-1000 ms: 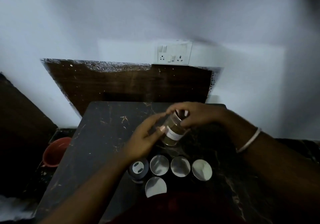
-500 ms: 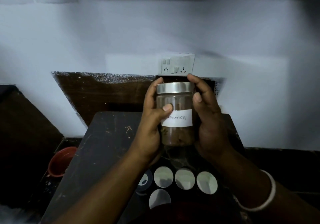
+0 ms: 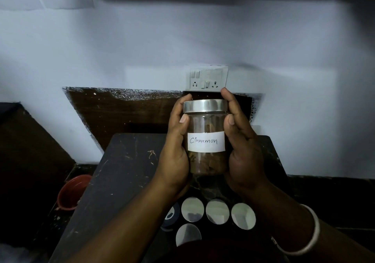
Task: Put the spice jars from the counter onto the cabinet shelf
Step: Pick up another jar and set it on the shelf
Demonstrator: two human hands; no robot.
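Observation:
I hold a clear cinnamon jar (image 3: 206, 141) upright in front of me, above the dark counter (image 3: 125, 173). It has a steel lid and a white label reading "Cinnamon". My left hand (image 3: 175, 157) wraps its left side and my right hand (image 3: 241, 153) wraps its right side. Below, on the counter's near edge, stand several more jars seen from above by their steel lids (image 3: 217, 212), plus one jar with a dark lid (image 3: 171, 216) partly hidden by my left forearm. No cabinet shelf is visible.
A wall socket plate (image 3: 207, 79) sits on the white wall behind the jar, above a dark wooden backsplash (image 3: 121, 112). A red bowl (image 3: 71, 195) lies low at the left of the counter. A dark block fills the far left.
The jar went from tilted low over the counter to upright and higher, and has since steadied with its label facing me. My view has tipped upward.

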